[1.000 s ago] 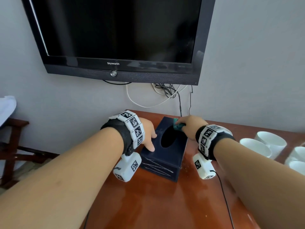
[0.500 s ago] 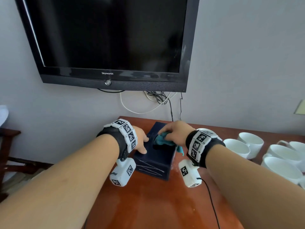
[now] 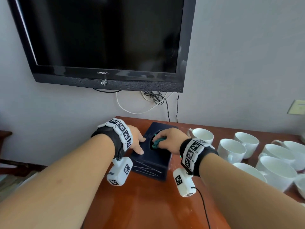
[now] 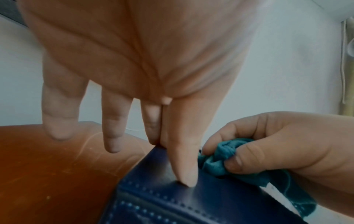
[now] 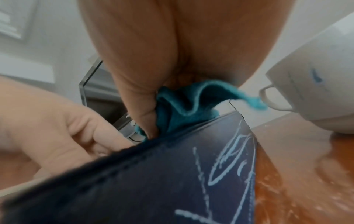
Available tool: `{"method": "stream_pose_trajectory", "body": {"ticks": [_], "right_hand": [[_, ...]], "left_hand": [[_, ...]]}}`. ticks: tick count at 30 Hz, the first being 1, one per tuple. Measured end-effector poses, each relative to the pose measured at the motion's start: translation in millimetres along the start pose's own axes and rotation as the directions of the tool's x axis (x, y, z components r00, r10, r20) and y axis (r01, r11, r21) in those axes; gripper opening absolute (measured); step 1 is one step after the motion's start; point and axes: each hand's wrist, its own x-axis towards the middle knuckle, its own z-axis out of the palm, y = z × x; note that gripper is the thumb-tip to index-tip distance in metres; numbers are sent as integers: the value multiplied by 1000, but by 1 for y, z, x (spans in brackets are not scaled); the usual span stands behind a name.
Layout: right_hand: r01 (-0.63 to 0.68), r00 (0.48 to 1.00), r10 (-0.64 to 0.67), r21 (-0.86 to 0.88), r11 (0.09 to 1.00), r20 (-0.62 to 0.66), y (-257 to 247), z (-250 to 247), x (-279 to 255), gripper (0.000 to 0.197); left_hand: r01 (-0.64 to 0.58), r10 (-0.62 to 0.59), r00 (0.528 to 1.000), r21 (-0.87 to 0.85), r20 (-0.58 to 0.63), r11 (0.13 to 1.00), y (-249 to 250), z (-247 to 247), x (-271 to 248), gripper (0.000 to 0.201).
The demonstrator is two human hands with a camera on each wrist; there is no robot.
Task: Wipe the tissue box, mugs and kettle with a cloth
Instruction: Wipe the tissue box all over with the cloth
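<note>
On tissue box (image 3: 148,156), right hand (image 3: 170,139) gripping cloth (image 3: 156,142)

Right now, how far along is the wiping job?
Nothing looks finished yet. In hand: the right hand grips the teal cloth on top of the dark blue tissue box, while the left hand steadies the box with straight fingers. Left: the white mugs stand untouched on the table. No kettle is in view.

Glossy reddish-brown table (image 3: 148,204); on it tissue box (image 3: 149,164); white mugs (image 3: 231,150)
</note>
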Motion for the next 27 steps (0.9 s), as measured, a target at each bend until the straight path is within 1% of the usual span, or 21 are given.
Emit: {"method": "stream_pose_trajectory", "body": {"ticks": [1, 3, 5, 7, 9, 12, 15, 19, 21, 23, 27], "right_hand": [[-5, 1000, 6, 34, 999, -16, 1, 0, 1, 23], [-31, 992, 42, 92, 995, -119, 3, -4, 1, 19], [-101, 961, 128, 122, 987, -245, 5, -9, 7, 19], [-166, 932, 203, 143, 976, -301, 7, -12, 16, 16], [-177, 930, 220, 166, 970, -294, 6, -13, 25, 13], [-167, 952, 205, 177, 970, -229, 3, -11, 42, 27], [-136, 975, 152, 109, 985, -161, -3, -13, 51, 35], [-84, 995, 87, 53, 995, -54, -3, -10, 51, 36], [-65, 998, 68, 127, 990, -16, 2, -6, 50, 34], [-32, 999, 38, 260, 965, -16, 8, -3, 47, 30], [13, 987, 67, 486, 874, -147, 9, -4, 36, 37]], "left_hand": [[-1, 1, 1000, -6, -4, 1000, 0, 0, 0, 74], [1, -1, 1000, -17, -7, 1000, 0, 1, -1, 74], [3, -3, 1000, -20, -1, 1000, 0, 2, -2, 74], [6, -6, 1000, -15, 9, 1000, 0, 1, -2, 74], [12, -12, 999, -12, 32, 1000, 0, -3, 0, 75], [10, -9, 999, -10, 52, 1000, -1, -7, 4, 78], [1, 0, 999, -11, 49, 1000, -5, -9, 7, 79], [-11, 12, 999, -31, 38, 999, -11, -6, 10, 80], [-10, 11, 999, -38, 36, 999, -12, -4, 10, 80], [-12, 13, 999, -51, 32, 999, -13, -3, 10, 80], [-5, 10, 999, -114, 42, 994, -14, -1, 7, 80]]}}
